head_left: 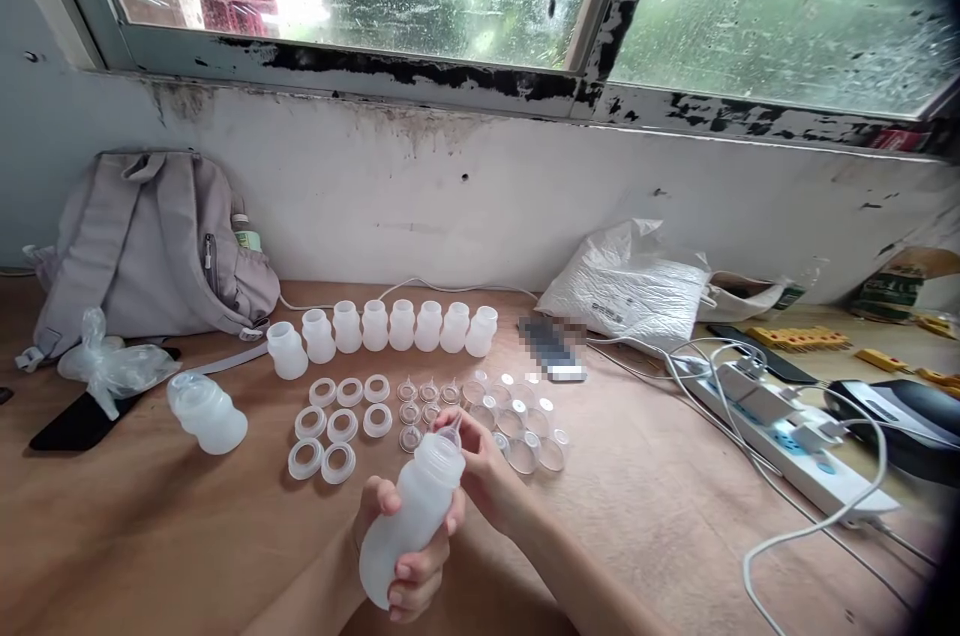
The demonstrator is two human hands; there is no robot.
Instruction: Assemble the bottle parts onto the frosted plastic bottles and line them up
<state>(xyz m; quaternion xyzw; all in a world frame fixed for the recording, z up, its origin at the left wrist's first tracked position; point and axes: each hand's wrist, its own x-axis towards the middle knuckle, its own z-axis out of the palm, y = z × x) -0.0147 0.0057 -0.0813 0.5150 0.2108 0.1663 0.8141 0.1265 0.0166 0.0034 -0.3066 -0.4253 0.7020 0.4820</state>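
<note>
My left hand [405, 546] is wrapped round a translucent white bottle [416, 511] held tilted above the wooden table [150, 536]. At the bottle's mouth my right hand [484, 471] pinches a small clear teat [450, 433]. Beyond them stands a row of several open white bottles [386, 326]. In front of that row lie several white screw rings [341, 426], several clear teats [420, 401] and several clear caps [525, 426]. One capped bottle [206, 411] lies on its side at the left.
A grey backpack [150, 246] leans on the wall at the back left, with a crumpled plastic bag [112, 366] and a black phone [71, 426] before it. At the right are a white plastic sack [630, 286], a power strip [787, 441] with cables, and yellow parts [795, 338].
</note>
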